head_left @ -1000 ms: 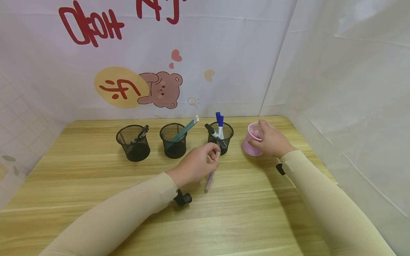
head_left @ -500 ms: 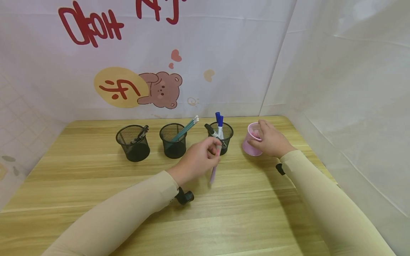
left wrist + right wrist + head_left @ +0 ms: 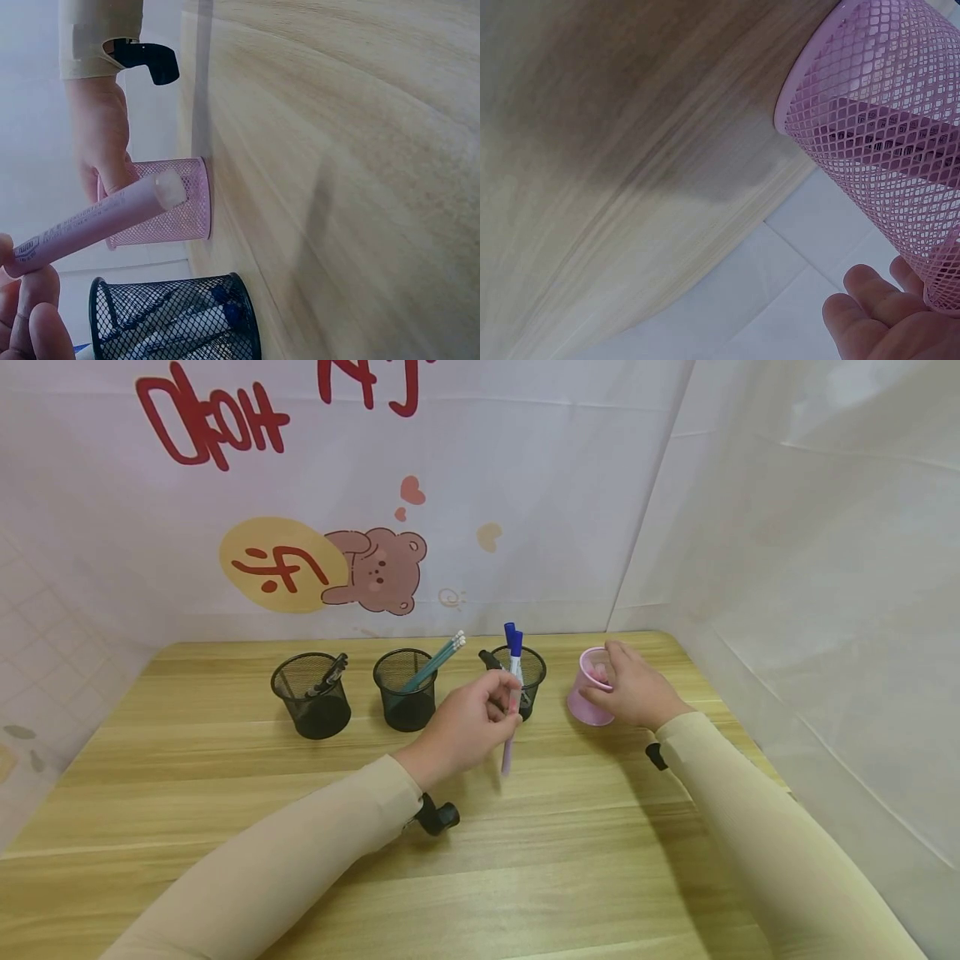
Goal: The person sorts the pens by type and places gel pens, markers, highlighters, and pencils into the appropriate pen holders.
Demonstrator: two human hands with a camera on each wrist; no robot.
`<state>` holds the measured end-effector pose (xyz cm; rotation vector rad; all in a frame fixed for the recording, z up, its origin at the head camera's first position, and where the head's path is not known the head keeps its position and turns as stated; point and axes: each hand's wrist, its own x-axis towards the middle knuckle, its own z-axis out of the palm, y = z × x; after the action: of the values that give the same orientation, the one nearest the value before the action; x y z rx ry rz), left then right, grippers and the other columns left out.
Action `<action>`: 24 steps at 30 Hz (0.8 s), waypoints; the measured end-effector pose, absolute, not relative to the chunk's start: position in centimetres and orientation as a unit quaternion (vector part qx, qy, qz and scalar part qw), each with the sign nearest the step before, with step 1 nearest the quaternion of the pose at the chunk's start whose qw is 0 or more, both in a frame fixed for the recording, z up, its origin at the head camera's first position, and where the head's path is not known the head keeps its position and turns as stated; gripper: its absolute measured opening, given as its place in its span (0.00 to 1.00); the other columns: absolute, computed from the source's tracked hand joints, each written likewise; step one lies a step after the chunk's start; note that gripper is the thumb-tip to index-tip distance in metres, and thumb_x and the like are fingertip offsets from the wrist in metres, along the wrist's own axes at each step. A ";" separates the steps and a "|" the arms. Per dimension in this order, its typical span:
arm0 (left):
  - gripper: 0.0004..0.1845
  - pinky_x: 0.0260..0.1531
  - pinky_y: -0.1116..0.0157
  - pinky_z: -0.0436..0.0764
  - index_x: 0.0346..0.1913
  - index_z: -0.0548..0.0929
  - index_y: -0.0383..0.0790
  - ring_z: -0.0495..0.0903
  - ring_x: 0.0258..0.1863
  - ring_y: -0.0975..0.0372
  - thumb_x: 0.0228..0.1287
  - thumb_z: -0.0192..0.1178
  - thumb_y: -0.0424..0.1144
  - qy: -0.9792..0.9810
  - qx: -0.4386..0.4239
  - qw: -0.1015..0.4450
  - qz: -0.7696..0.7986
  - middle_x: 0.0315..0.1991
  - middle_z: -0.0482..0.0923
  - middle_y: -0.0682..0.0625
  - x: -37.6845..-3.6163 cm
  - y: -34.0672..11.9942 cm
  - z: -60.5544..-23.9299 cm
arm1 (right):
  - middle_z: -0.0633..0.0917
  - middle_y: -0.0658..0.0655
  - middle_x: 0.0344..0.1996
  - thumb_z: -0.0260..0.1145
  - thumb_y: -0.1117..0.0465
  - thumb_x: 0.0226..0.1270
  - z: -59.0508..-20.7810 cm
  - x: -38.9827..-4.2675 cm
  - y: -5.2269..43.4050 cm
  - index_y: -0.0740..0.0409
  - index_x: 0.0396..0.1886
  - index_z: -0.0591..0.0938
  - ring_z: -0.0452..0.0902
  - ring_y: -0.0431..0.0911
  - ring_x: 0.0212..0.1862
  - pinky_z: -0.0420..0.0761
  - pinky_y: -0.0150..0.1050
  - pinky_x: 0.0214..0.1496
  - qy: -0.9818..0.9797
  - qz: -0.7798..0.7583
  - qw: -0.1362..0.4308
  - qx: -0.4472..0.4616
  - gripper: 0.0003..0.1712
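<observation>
My left hand (image 3: 468,722) pinches a pale purple pen (image 3: 508,745) in its fingertips. The pen hangs nearly upright above the table, in front of a black mesh cup (image 3: 525,681) that holds blue markers (image 3: 514,652). The left wrist view shows the pen (image 3: 97,221) held in the fingers (image 3: 34,322), its end pointing toward the pink mesh cup (image 3: 169,217). My right hand (image 3: 633,689) grips the pink mesh cup (image 3: 587,703) by its side and rim. In the right wrist view the pink cup (image 3: 885,142) stands on the wood beside my fingers (image 3: 877,315).
Two more black mesh cups stand to the left: one with teal pencils (image 3: 408,689) and one with dark pens (image 3: 311,693). The wooden table (image 3: 225,793) is boxed in by white sheets at the back and right.
My left hand has lifted the purple pen and turned it more upright, moving up and right toward the cup with the markers. The right hand stayed on the pink cup.
</observation>
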<state>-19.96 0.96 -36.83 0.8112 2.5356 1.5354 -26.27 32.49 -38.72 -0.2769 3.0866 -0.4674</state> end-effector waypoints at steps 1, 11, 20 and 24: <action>0.20 0.42 0.66 0.86 0.63 0.78 0.39 0.85 0.38 0.64 0.71 0.66 0.34 0.824 0.265 0.032 0.499 0.42 0.81 0.51 -19.9 1.0 -36.8 | 0.56 0.73 0.82 0.67 0.37 0.71 -38.7 -26.3 32.5 0.68 0.84 0.50 0.58 0.72 0.79 0.63 0.70 0.78 0.985 -0.149 0.003 -0.088 0.60; 0.18 0.43 0.64 0.86 0.62 0.77 0.44 0.86 0.39 0.64 0.73 0.65 0.35 0.817 0.259 0.020 0.516 0.43 0.82 0.52 -19.7 1.2 -36.1 | 0.56 0.74 0.81 0.67 0.38 0.72 -38.7 -26.3 32.5 0.70 0.84 0.50 0.56 0.71 0.80 0.61 0.70 0.79 0.984 -0.150 0.000 -0.094 0.59; 0.17 0.42 0.64 0.85 0.61 0.78 0.45 0.86 0.38 0.65 0.73 0.66 0.36 0.809 0.263 0.010 0.526 0.43 0.82 0.53 -19.8 1.4 -35.9 | 0.56 0.74 0.81 0.67 0.38 0.72 -38.7 -26.3 32.5 0.70 0.83 0.51 0.56 0.72 0.80 0.62 0.70 0.78 0.985 -0.148 0.000 -0.092 0.59; 0.18 0.40 0.65 0.86 0.61 0.77 0.45 0.87 0.39 0.65 0.73 0.66 0.36 0.804 0.266 0.008 0.531 0.43 0.82 0.53 -19.8 1.5 -35.8 | 0.56 0.74 0.81 0.67 0.38 0.72 -38.7 -26.2 32.5 0.70 0.84 0.51 0.57 0.72 0.80 0.62 0.70 0.78 0.985 -0.149 0.000 -0.091 0.59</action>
<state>-19.77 1.54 -35.83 0.8309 2.5144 1.6599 -26.19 32.46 -38.67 -0.2852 3.0931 -0.4682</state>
